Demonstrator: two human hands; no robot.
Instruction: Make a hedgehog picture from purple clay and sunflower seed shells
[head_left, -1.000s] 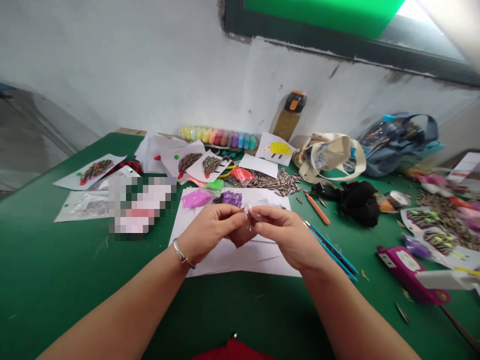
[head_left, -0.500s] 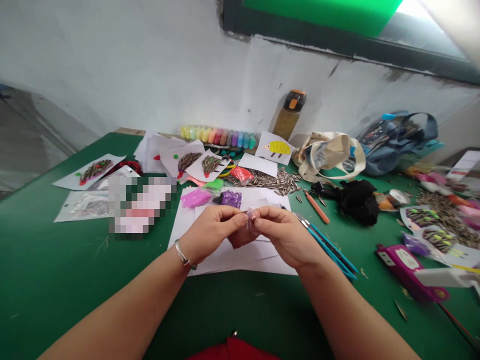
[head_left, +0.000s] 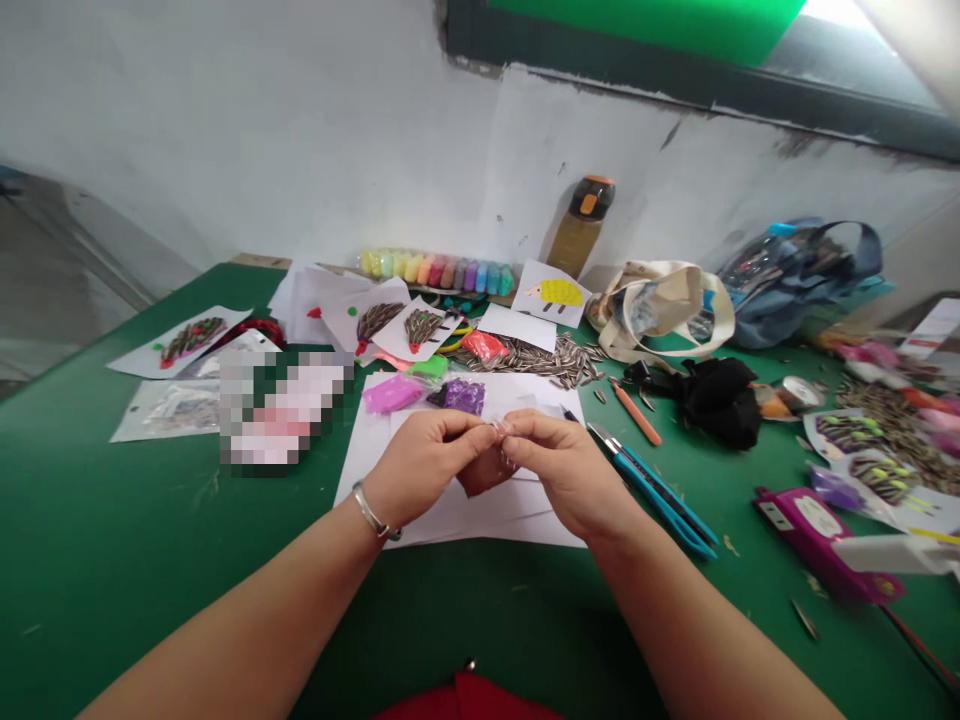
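Between my two hands is a small clear plastic bag of brown modelling clay [head_left: 486,474], held above white paper sheets [head_left: 442,522]. My left hand [head_left: 429,455], with a silver bangle at the wrist, pinches the bag's gathered top between thumb and index finger. From the other side, my right hand [head_left: 564,465] pinches the same crinkled plastic, its fingertips close to the left ones. Just beyond them lie a purple clay bag [head_left: 463,397], a pink clay bag [head_left: 393,394] and a green clay bag [head_left: 428,368].
Sunflower seeds [head_left: 551,360] and a red clay bag [head_left: 484,347] lie farther back. Right of my hands are a blue utility knife [head_left: 637,475], blue scissors [head_left: 694,535], an orange pen-like tool [head_left: 636,413] and a purple glue gun [head_left: 821,540]. A bottle [head_left: 581,228] stands by the wall.
My fingers have shifted slightly at the bag's top, and my right hand has moved a little to the left. The bag stays held in both hands.
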